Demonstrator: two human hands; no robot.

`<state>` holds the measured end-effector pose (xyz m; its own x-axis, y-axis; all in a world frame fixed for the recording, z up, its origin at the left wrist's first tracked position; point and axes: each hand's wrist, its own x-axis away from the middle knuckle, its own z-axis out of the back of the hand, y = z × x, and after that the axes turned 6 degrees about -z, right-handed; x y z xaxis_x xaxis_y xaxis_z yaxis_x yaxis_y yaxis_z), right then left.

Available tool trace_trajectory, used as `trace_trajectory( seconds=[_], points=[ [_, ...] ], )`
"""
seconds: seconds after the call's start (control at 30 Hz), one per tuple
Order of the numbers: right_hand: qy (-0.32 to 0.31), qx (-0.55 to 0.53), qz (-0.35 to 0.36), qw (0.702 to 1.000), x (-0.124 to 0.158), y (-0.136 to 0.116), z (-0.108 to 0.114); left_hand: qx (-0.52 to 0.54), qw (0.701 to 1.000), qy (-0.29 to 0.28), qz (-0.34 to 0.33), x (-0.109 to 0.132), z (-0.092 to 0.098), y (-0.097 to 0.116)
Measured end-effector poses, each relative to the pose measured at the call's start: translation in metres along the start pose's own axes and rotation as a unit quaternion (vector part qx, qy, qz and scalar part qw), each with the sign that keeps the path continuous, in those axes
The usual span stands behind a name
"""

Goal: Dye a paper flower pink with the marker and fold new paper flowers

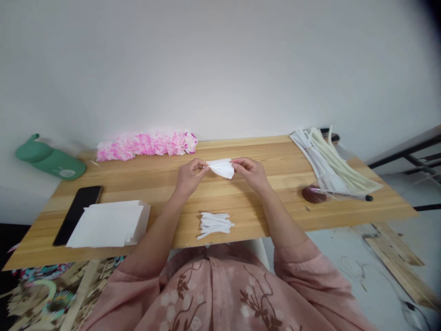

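Observation:
Between my two hands a small white sheet of thin paper (pixel 222 168) is held up over the middle of the table, with a fold line across its upper part. My left hand (pixel 191 174) pinches its left corner between thumb and fingers. At the opposite corner my right hand (pixel 251 172) has a like pinch. Nearer to me, below the hands, lies a small pile of folded white strips (pixel 215 223). To the left of my left forearm sits a stack of white paper sheets (pixel 106 224).
Pink-and-white ruffled paper pieces (pixel 148 145) line the wall side. A green bottle (pixel 51 158) and a black phone (pixel 77 214) are at left. At right lie long white and cream strips (pixel 330 161), a dark round object (pixel 314 194) and a brush-like stick (pixel 344 195).

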<state>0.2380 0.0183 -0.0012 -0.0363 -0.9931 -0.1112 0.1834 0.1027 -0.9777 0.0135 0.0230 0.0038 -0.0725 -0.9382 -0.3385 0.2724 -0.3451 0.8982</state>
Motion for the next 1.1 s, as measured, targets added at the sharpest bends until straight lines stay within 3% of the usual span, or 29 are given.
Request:
trace_trajectory(
  seconds=[0.33,0.7,1.1],
  points=[
    [-0.016,-0.007,0.014,1.000,0.002,-0.002,0.001,0.009,1.000,0.020,0.002,-0.001,0.001,0.002],
    [-0.039,-0.095,-0.007,0.995,0.002,-0.005,0.001,-0.020,0.999,0.041,-0.015,-0.001,0.002,0.004],
    [-0.064,-0.048,0.006,0.997,0.001,-0.003,-0.003,-0.074,0.996,0.046,-0.003,0.001,-0.001,0.012]
  ],
)
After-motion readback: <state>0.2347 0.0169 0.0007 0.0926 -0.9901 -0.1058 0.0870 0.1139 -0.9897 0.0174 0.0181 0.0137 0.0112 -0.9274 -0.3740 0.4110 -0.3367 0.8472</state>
